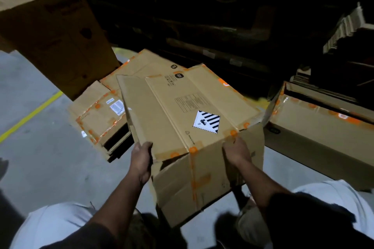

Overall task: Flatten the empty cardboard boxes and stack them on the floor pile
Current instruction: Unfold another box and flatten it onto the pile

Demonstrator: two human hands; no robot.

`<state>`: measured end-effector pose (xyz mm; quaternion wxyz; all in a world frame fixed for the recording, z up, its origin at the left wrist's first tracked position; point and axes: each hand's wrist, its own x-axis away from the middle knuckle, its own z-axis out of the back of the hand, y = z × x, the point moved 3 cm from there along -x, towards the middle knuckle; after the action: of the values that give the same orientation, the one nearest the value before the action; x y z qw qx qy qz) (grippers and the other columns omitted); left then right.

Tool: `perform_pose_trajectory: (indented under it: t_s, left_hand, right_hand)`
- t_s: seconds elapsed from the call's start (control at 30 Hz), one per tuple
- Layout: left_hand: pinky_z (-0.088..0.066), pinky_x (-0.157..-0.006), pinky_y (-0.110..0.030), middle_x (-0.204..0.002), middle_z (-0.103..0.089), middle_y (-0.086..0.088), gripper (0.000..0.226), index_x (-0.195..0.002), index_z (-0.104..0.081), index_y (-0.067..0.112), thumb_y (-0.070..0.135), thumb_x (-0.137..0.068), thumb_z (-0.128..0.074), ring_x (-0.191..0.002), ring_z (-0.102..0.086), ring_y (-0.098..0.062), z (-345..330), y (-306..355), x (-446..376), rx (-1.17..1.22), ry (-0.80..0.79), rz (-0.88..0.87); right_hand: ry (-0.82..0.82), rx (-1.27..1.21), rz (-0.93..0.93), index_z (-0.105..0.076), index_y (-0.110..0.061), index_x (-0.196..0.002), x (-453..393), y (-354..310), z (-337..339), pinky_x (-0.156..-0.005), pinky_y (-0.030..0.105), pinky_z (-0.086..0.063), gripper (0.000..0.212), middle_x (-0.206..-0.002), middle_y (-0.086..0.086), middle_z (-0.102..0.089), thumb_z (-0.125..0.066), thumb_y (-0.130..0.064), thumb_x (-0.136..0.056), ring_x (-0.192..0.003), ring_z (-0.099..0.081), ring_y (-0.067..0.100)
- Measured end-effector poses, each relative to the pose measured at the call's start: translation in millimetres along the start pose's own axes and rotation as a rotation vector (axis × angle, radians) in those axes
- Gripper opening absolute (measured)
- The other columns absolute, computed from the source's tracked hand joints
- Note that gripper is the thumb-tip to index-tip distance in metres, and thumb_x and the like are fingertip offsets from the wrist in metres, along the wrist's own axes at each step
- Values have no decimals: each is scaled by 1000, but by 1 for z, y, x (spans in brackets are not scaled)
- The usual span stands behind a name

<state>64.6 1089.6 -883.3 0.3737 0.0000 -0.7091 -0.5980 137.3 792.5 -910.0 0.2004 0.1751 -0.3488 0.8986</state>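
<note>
The step in hand seemed to be the stacking: the person held a collapsed cardboard box (192,119) low above the floor pile (105,119) of flattened boxes, which lay on the grey concrete floor (40,157) just in front of the knees. The box was nearly flat on top, with a hazard label (206,121) facing up, but its near end flaps hung down and were still folded open.

The left hand (141,157) gripped the near left edge, thumb on top and fingers curled under the panel. The right hand (236,152) pinched the near right corner beside the orange tape, fingers wrapped over the edge. Both forearms reached forward and down.

I judge the next move needed pressing the hanging flaps flat, then lowering the box squarely onto the pile. An unflattened box (323,127) waited at the right.
</note>
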Motion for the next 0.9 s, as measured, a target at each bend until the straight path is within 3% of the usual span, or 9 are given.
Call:
perform_pose_trajectory:
  t_s: [0.07, 0.2, 0.3, 0.37, 0.47, 0.6, 0.73, 0.8, 0.9]
  left_hand:
    - [-55, -81, -40, -118, -69, -19, 32, -130, -56, 6, 16, -101, -48, -104, -67, -37, 8, -2, -12, 0, 57, 20]
    - [-46, -70, -36, -115, -68, -21, 30, -130, -56, 5, 14, -103, -47, -90, -62, -32, 11, -10, -14, -42, 58, 32]
    - [-50, -81, -41, -119, -68, -19, 34, -135, -54, 3, 13, -104, -45, -100, -65, -35, 10, -13, -14, 2, 39, 60]
    - [-53, -83, -40, -119, -69, -19, 33, -134, -56, 4, 14, -104, -47, -104, -66, -35, 8, -4, -15, 42, 22, 52]
    - [-58, -63, -31, -105, -76, -7, 24, -121, -65, 14, 21, -104, -49, -88, -72, -24, 3, 23, -14, 106, -20, 41]
    - [-58, -75, -36, -113, -74, -3, 24, -119, -69, 17, 26, -101, -55, -103, -70, -26, 5, 44, -22, 153, -26, 45]
    - [-56, -50, -24, -95, -78, 4, 19, -113, -68, 17, 23, -102, -53, -75, -74, -14, -1, 39, -19, 149, -29, 54]
    - [-55, -49, -24, -101, -78, 0, 26, -122, -66, 14, 24, -102, -53, -73, -74, -14, -2, 34, -17, 121, -28, 54]
    - [-56, -58, -27, -101, -76, 3, 28, -125, -65, 16, 26, -101, -54, -82, -73, -15, 1, 34, -14, 98, -26, 40]
  right_hand:
    - [44, -54, -94, -39, -8, -148, -15, 19, 4, -105, 47, -43, 65, -148, 15, -44, -57, -44, -97, -130, -47, 39]
    - [105, -188, -274, -42, -3, -144, -42, 50, 15, -97, 50, -51, 72, -146, 19, -46, -73, -34, -87, -125, -51, 42]
    - [83, -248, -332, -40, -6, -147, -64, 61, 23, -99, 47, -50, 73, -146, 17, -47, -75, -24, -86, -128, -50, 40]
    - [57, -300, -322, -35, -13, -153, -78, 65, 24, -100, 45, -50, 78, -150, 14, -44, -74, -20, -86, -131, -47, 37]
    - [22, -381, -275, -32, -19, -154, -94, 66, 31, -102, 48, -48, 87, -153, 10, -41, -80, -26, -81, -132, -47, 36]
    - [-21, -640, -243, -37, -13, -149, -109, 64, 54, -96, 45, -52, 89, -138, 11, -56, -86, -26, -76, -120, -58, 31]
    - [-102, -608, -242, -34, -12, -151, -115, 68, 61, -97, 40, -45, 96, -143, 8, -52, -86, -32, -73, -127, -52, 29]
    - [-127, -530, -228, -30, -14, -154, -111, 66, 54, -106, 45, -43, 99, -152, 12, -43, -86, -33, -75, -134, -46, 32]
    - [-52, -355, -135, -32, -12, -154, -101, 55, 50, -100, 44, -46, 89, -155, 14, -35, -80, -37, -84, -136, -43, 34]
